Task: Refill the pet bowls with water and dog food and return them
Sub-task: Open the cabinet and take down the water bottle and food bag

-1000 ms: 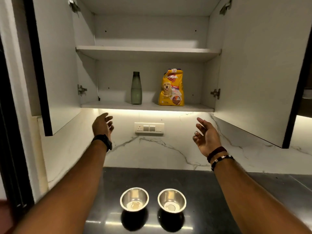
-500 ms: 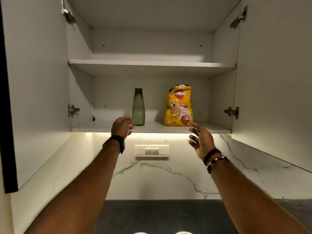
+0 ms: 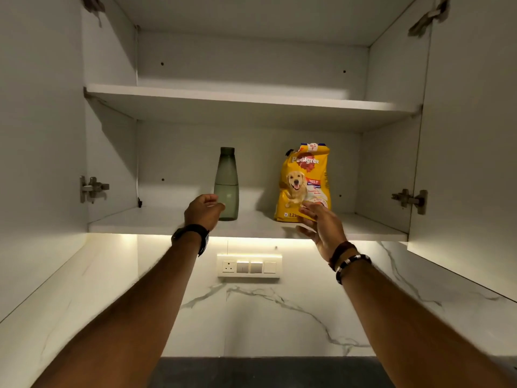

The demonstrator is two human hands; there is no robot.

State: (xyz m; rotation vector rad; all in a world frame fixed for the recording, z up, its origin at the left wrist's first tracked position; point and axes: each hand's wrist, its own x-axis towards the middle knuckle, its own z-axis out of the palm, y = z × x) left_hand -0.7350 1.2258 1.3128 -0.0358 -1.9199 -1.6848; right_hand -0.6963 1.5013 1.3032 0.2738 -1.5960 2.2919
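Both hands have climbed from below the switch plate to the lip of the lower shelf, and the view has tipped upward, so the two bowls that stood on the dark worktop [image 3: 268, 372] a second ago have dropped out of sight.

Nearest, the forearms rise from the bottom corners. The left hand [image 3: 203, 210], with a dark watch at its wrist, is loosely curled just beside the base of the green bottle [image 3: 226, 184] — fingertips close to it, perhaps brushing it, but not wrapped round it. The right hand [image 3: 321, 224] is spread open, fingers straight, in front of the lower corner of the yellow dog food bag [image 3: 305, 182]; it has no grip yet, and contact is hard to judge.

Further back, bottle and bag stand upright and well apart on the lower shelf [image 3: 156, 219] of the open cupboard.

By my reckoning the task is at its start: both supplies still have to come down, be poured — water in one bowl, food in the other — and the bowls returned.
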